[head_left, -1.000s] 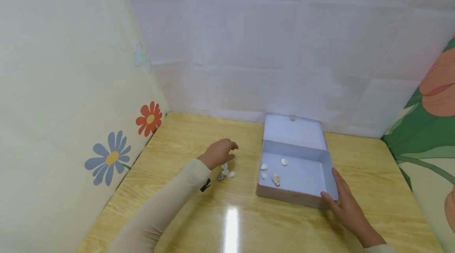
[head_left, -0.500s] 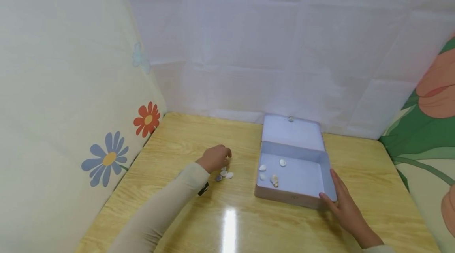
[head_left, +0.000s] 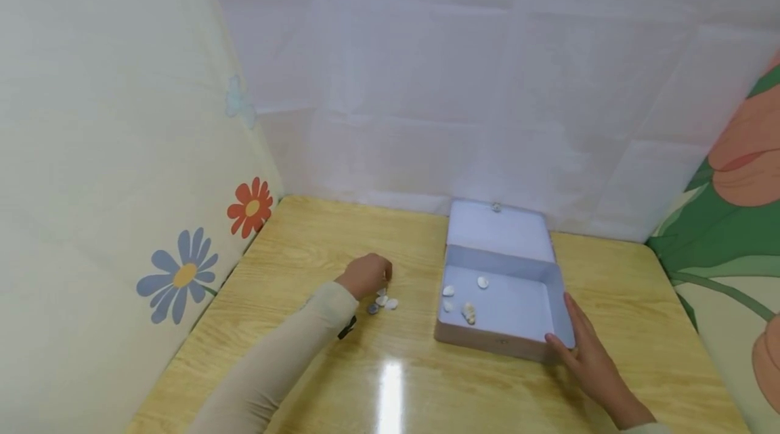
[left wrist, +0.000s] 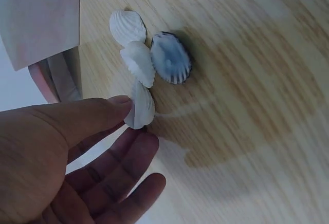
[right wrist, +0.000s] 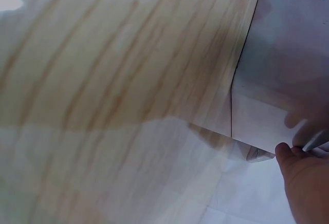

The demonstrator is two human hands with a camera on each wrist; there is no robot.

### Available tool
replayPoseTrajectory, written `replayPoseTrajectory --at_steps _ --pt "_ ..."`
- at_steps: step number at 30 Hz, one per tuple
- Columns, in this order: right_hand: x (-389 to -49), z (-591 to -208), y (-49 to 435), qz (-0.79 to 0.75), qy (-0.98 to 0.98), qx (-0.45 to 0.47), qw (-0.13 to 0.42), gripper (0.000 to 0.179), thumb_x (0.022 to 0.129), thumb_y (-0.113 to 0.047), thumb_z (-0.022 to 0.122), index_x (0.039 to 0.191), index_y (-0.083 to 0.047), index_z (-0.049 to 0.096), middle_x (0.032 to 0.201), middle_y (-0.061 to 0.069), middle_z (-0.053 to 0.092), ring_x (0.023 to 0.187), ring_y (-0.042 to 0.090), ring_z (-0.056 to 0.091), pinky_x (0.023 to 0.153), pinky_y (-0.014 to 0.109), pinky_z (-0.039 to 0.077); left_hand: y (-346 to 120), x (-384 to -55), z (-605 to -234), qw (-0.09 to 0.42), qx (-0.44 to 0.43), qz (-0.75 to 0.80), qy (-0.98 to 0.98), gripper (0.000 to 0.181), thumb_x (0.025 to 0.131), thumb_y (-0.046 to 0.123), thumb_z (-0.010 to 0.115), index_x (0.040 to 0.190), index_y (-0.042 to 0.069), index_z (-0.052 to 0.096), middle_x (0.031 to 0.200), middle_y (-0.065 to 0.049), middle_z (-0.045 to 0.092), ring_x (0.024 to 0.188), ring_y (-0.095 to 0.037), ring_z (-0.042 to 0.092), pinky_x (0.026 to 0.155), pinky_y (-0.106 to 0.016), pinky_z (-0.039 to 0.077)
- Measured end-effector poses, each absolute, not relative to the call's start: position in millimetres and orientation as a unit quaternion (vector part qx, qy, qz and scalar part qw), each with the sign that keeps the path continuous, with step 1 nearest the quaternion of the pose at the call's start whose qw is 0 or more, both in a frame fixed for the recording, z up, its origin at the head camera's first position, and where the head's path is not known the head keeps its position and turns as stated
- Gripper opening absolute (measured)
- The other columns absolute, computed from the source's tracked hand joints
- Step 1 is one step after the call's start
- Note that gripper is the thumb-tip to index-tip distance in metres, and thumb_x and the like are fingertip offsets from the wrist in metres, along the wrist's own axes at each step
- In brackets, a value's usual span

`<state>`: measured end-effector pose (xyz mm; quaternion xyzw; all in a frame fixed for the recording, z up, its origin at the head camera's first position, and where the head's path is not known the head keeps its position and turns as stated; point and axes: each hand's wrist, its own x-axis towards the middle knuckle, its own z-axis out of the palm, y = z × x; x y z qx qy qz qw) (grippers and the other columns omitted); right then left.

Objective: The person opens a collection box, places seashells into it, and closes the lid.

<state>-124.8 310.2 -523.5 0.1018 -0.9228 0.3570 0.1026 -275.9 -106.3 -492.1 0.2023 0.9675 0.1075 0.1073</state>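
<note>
In the left wrist view my left hand (left wrist: 46,157) pinches a white seashell (left wrist: 141,106) between thumb and fingers, low over the table. Touching it is a ribbed white shell (left wrist: 138,62), with another white shell (left wrist: 127,27) and a dark-rimmed, blue-grey shell (left wrist: 171,57) beside that. The head view has this left hand (head_left: 364,275) left of the open, hinged box (head_left: 469,334). My right hand (head_left: 594,363) holds the box's right front corner, thumb at the front rim and fingers along the right side. Inside lie several white shells (head_left: 483,282) and a knobbly beige shell (head_left: 468,312).
The box lid (head_left: 500,227) lies tipped back toward the white cloth backdrop (head_left: 390,82). Flower-printed cloth (head_left: 122,170) hangs at the left, and a leafy print (head_left: 743,231) at the right. Bright light reflects off the wooden table (head_left: 317,224) near its front.
My left hand has come down and slightly left onto the small pile, and its fingers have closed on a white seashell. The right hand keeps its hold on the box.
</note>
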Motion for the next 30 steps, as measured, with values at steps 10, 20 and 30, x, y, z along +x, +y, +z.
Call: replayPoseTrajectory --at_steps 10,20,30 --pt "-124.7 -523.7 310.1 0.352 -0.924 0.105 0.107 0.083 0.094 -0.021 0.066 0.157 -0.008 0.013 0.152 0.032 0.020 0.134 0.056 0.023 0.103 0.071 0.022 -106.2 -273.4 -492.0 0.077 0.236 0.112 0.962 0.012 0.090 0.003 0.063 0.083 0.009 0.070 0.081 -0.002 0.065 0.072 -0.016 0.060 0.060 -0.030 0.052" --pt "-126.5 -522.1 310.0 0.352 -0.926 0.102 0.097 0.084 0.095 -0.023 0.065 0.157 -0.009 0.010 0.153 0.032 0.018 0.134 0.056 0.022 0.102 0.072 0.023 -97.1 -278.3 -481.3 0.059 0.249 0.145 0.956 0.011 0.094 0.008 0.062 0.091 0.008 0.073 0.087 -0.003 0.068 0.076 -0.015 0.063 0.065 -0.029 0.054" --pt "-125.2 -522.0 308.7 0.358 -0.925 0.096 0.089 0.084 0.095 -0.024 0.065 0.157 -0.010 0.010 0.153 0.031 0.018 0.134 0.057 0.022 0.101 0.073 0.023 -74.1 -276.8 -467.8 0.023 0.300 0.185 0.935 0.008 0.094 0.014 0.065 0.090 0.012 0.072 0.083 0.004 0.066 0.075 -0.010 0.059 0.068 -0.027 0.051"
